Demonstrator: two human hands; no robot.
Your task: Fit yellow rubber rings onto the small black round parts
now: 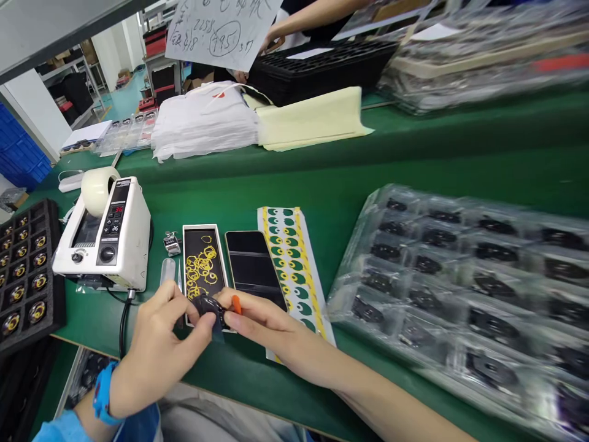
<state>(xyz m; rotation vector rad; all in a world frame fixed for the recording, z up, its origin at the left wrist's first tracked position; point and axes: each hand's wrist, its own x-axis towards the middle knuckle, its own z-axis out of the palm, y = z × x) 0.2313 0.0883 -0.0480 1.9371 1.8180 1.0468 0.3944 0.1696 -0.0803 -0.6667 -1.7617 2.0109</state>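
Observation:
My left hand (170, 334) and my right hand (271, 328) meet over the near end of an open white box, both closed on one small black plastic part (210, 307). A short bluish see-through strip (218, 330) hangs below the part, near my left thumb. Something small and orange (236, 304) shows at my right fingertips; I cannot tell whether it is worn or held. Under and beyond my hands, the white box (221, 245) holds many thin yellow rings (201, 264) on a black bottom. A dark phone (254, 264) lies to its right.
A white tape dispenser (124, 233) stands left, near a black foam tray (55, 245) of round parts. Right of the phone lies a sheet of green stickers (294, 258). Clear blister trays (350, 276) of black parts fill the right. White sheets (202, 123) and another person's arm (313, 17) are behind.

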